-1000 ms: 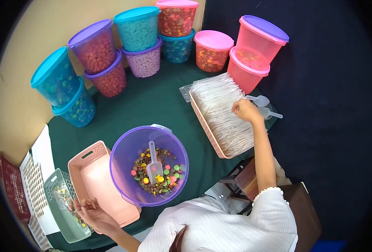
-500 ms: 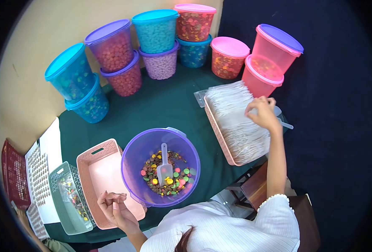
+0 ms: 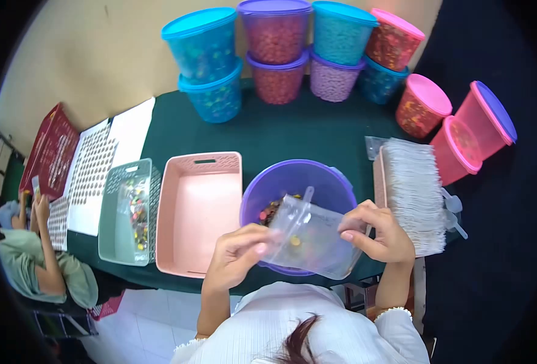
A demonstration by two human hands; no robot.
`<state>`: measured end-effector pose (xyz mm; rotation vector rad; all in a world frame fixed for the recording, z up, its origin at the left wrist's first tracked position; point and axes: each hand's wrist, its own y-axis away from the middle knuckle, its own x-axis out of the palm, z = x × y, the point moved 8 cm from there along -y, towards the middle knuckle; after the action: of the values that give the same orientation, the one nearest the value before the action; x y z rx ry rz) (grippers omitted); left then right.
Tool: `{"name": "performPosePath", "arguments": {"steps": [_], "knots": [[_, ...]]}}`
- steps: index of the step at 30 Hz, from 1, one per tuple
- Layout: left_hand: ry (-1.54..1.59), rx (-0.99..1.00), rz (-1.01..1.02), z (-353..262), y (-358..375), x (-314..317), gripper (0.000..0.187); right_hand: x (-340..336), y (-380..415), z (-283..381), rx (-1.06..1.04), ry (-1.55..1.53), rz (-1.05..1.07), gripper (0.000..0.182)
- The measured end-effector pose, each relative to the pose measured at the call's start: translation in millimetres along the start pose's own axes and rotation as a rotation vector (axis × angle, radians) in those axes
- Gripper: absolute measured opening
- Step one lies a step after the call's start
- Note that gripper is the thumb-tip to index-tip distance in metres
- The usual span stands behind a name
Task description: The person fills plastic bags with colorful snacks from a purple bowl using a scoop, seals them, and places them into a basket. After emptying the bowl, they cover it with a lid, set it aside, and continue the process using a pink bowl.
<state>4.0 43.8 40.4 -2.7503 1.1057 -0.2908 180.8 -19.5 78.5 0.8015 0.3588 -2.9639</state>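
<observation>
A clear zip-top plastic bag lies slantwise between the wearer's two hands, above the purple tub. The left hand has its thumb and fingers closed on the bag's left edge, beside the zip strip; the right hand pinches the opposite edge between thumb and bent forefinger. Through the film, a yellow candy shows blurrily, and the handle of a scoop rises behind the bag's upper edge. Mixed candies show in the tub just past the left fingertips. Left of the tub sits a pink basket, then a green basket with a candy-filled bag; near the right hand stands a packed row of white-looking plastic bags
</observation>
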Motion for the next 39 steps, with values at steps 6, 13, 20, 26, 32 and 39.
{"name": "performPosePath", "arguments": {"steps": [6,13,20,26,32,39], "knots": [[-0.002,0.099,-0.328,-4,16,-22,0.011,-19,1,35,-0.165,0.556,-0.618,0.03],[-0.421,0.562,-0.332,-29,17,11,0.018,50,-13,18,-0.2,-0.283,-0.303,0.042],[-0.504,0.55,-0.278,-30,19,18,0.018,57,-8,1,-0.046,-0.585,-0.329,0.022],[-0.533,0.67,-0.77,-57,43,-30,0.039,38,6,-16,-0.072,-0.632,-0.441,0.012],[-0.176,0.381,-0.657,-29,19,-42,0.036,36,17,-24,-0.035,-0.653,-0.435,0.012],[-0.315,0.479,-0.777,-25,30,-50,0.022,34,20,-31,0.056,-0.588,-0.442,0.019]]}}
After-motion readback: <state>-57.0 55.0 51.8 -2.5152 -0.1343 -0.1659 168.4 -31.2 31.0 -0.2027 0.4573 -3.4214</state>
